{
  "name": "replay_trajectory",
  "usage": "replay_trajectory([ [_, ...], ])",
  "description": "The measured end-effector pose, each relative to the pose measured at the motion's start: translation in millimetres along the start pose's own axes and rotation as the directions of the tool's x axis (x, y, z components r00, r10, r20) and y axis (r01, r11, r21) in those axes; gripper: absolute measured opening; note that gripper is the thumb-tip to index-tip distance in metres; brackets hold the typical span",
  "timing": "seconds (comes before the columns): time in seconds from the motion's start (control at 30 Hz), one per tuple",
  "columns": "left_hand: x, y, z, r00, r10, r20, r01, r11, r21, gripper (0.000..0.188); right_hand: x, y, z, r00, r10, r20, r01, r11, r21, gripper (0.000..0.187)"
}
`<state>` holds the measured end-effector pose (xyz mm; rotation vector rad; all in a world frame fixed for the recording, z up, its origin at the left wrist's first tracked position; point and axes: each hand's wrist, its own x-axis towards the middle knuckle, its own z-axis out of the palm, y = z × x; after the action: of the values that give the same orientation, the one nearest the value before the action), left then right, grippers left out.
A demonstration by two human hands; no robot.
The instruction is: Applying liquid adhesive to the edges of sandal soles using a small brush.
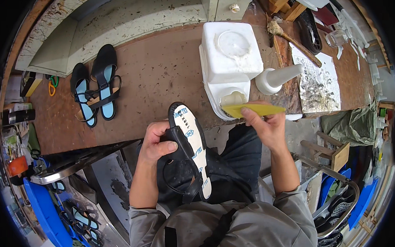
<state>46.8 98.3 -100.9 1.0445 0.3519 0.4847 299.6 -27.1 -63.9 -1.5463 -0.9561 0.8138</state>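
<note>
My left hand (pixel 158 142) grips a black sandal (pixel 179 142) by its wide toe strap, thumb on top. The sandal is tilted up over my lap, and its pale printed inner sole (pixel 196 145) faces me. In my right hand (pixel 267 126) is a flat yellow spreader (pixel 261 110), pinched between thumb and fingers. The spreader's left end is at the open trough of a white plastic glue dispenser (pixel 228 55), which holds a pale substance. Whether the spreader touches the glue I cannot tell.
Two finished-looking black sandals with blue insoles (pixel 106 92) lie on the brown workbench (pixel 151 69) at left. A white nozzle cap (pixel 277 78), a hammer (pixel 296 42) and a stained paper sheet (pixel 318 80) are on the right. Blue bins (pixel 46 214) with sandals stand below left.
</note>
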Motion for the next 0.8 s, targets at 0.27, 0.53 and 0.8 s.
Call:
replay_trajectory([
  [0.27,2.8,18.6,20.2,0.99,0.134,0.043,-0.137,0.987,0.084,0.041,-19.7,-42.8,-9.3,0.994,0.105,0.025,-0.108,0.966,0.234,0.01],
  [0.53,-3.1,52.3,66.5,0.906,0.335,0.257,-0.39,0.898,0.204,0.038,-53.6,-73.0,23.8,0.896,-0.444,0.021,0.424,0.868,0.257,0.013],
  [0.8,-32.3,70.2,91.2,0.92,0.296,0.256,-0.352,0.911,0.215,0.037,-76.1,-97.1,24.4,0.822,-0.57,0.001,0.562,0.811,0.162,0.016],
])
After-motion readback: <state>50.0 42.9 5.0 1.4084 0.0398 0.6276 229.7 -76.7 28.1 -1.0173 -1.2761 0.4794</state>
